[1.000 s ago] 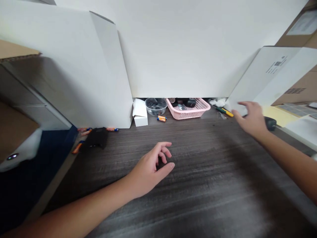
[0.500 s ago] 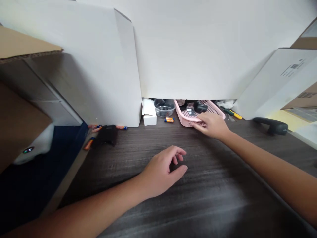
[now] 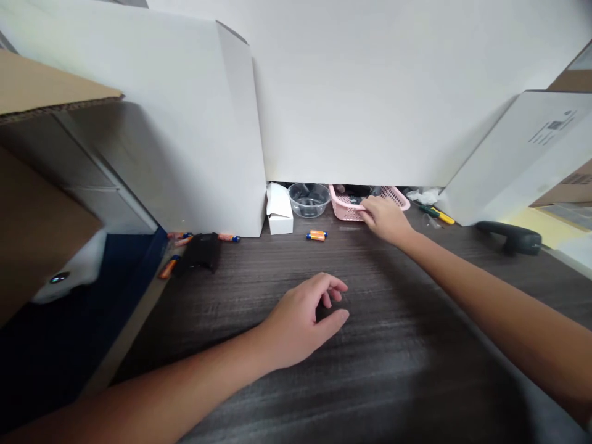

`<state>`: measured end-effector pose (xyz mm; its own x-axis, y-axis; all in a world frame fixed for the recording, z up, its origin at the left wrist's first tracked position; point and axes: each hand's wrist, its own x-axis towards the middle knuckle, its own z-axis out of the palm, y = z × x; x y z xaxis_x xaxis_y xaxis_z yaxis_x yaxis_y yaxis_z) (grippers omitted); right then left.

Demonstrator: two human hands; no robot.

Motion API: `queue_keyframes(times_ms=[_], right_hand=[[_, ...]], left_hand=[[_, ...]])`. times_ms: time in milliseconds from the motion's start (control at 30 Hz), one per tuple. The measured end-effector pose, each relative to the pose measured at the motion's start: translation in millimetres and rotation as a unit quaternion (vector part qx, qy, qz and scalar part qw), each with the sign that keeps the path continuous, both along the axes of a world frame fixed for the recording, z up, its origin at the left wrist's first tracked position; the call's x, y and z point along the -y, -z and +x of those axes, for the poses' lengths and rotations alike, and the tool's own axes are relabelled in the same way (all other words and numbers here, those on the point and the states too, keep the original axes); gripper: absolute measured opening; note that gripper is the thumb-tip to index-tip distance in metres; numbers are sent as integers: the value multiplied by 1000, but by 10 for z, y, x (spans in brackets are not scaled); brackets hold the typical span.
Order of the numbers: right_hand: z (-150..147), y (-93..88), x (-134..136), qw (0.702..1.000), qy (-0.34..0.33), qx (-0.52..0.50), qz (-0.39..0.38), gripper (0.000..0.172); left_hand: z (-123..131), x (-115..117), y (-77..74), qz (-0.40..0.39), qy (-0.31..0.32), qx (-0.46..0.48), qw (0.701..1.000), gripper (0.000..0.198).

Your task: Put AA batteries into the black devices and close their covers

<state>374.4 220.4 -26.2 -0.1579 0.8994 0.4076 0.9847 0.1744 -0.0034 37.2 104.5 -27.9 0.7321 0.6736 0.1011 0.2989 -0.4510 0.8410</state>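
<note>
My right hand [image 3: 387, 219] grips the near rim of a pink plastic basket [image 3: 345, 211], fingers over the rim and thumb outside. The basket lies partly under the white panel [image 3: 370, 92], which hides its far side; dark items show inside it. Over the dark wood-grain table [image 3: 250, 283], my left hand [image 3: 311, 317] rests with fingers loosely curled and thumb apart, holding nothing. Two orange batteries [image 3: 317, 235] lie side by side ahead of it. Behind them stand a clear round plastic bowl [image 3: 309, 202] and a small white box [image 3: 279, 213].
More batteries [image 3: 169, 266] surround a black pouch-like item [image 3: 200, 251] at the left. A green-and-yellow tool [image 3: 437, 213] and a black handheld device [image 3: 511, 237] lie at the right. White boards [image 3: 217, 123] stand around; a cardboard box [image 3: 41, 216] is far left.
My right hand has pushed the pink basket away, farther under the white panel. My left hand has stayed in place. The view has shifted slightly.
</note>
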Motion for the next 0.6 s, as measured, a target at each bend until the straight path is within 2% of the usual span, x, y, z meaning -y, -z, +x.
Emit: queue_keyframes(times_ms=[100,200,300,367,467,600], right_hand=[[40,-72,2,999,-6,-22,-38,33],[134,-232,-87,995,15,-58,-81,43],[240,-398,-300,985,91,-90,-116,49],[277,-461,-477,976,138,-92,-139,39],[259,-462,-707,965,188,-77,-164,34],[199,-378,-859,951,266,-53,-146,53]], left_hand=[[2,-1,3,-3,-1,-1,1000,28],[6,-4,9,-5,-5,-2,1000,28],[5,-8,13,-7,-7,-5,1000,28],[2,-10,13,-7,-7,-7,1000,28],[-2,-12,13,-11,-11,-6,1000,28],[5,-14,20,-12,-14,10,1000,26]])
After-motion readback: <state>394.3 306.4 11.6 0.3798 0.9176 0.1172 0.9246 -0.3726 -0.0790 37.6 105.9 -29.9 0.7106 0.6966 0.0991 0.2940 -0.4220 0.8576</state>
